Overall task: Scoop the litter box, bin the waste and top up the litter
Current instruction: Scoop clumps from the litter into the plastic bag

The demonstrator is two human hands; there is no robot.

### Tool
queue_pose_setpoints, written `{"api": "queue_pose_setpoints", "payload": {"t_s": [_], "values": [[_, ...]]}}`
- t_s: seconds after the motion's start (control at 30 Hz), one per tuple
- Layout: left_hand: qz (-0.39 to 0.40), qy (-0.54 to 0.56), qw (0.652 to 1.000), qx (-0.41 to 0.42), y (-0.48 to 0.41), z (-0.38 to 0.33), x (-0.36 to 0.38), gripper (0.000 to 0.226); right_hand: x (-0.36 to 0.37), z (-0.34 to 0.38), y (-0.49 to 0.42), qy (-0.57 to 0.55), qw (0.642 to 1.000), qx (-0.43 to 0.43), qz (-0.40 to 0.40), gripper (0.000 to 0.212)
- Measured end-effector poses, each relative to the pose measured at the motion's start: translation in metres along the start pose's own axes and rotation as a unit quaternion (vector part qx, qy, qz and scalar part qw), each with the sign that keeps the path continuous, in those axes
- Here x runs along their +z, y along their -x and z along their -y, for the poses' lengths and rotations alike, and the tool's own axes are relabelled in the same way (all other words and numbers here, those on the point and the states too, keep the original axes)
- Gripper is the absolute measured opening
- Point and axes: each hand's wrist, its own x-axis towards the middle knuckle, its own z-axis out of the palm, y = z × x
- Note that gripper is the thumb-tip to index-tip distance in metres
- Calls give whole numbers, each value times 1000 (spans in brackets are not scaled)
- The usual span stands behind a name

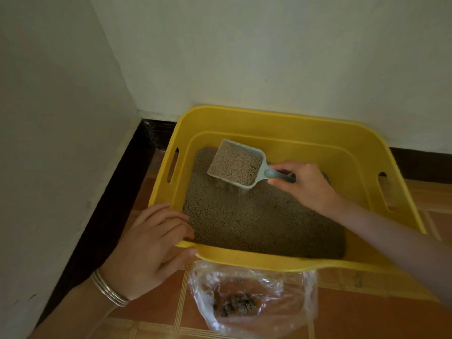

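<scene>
right hand (305,185) grips full scoop (236,166) mid-frame | left hand (151,243) clasps yellow box (281,123) rim, lower left | bag (252,297) below

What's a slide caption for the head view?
Right hand lifts a litter-filled scoop over the yellow litter box; left hand steadies its rim.

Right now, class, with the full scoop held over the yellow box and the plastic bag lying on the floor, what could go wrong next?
1. The scoop is heaped and grains are already falling from its lower edge, so carrying it to the plastic bag may scatter litter on the tiled floor.
2. The bag lies slack with nothing holding its mouth open, so a tip-in could miss.
3. The left hand grips the box rim beside the bag and could catch spills.
</scene>
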Motion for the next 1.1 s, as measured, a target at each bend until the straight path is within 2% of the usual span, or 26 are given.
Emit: {"api": "queue_pose_setpoints", "payload": {"t_s": [0.47,0.73,0.9,1.1], "values": [[-20,-19,1000,-2,0,-3,2,41,-25,0,19,15,999,28,-33,31],[-24,-30,999,-5,1,-5,4,40,-41,2,47,21,999,38,-23,32],[-26,-53,998,1,0,-8,3,41,-54,-8,81,-2,996,89,28,26],[-35,-52,998,27,-4,-19,6,52,-59,-33,116,9,983,149,104,20]]}}
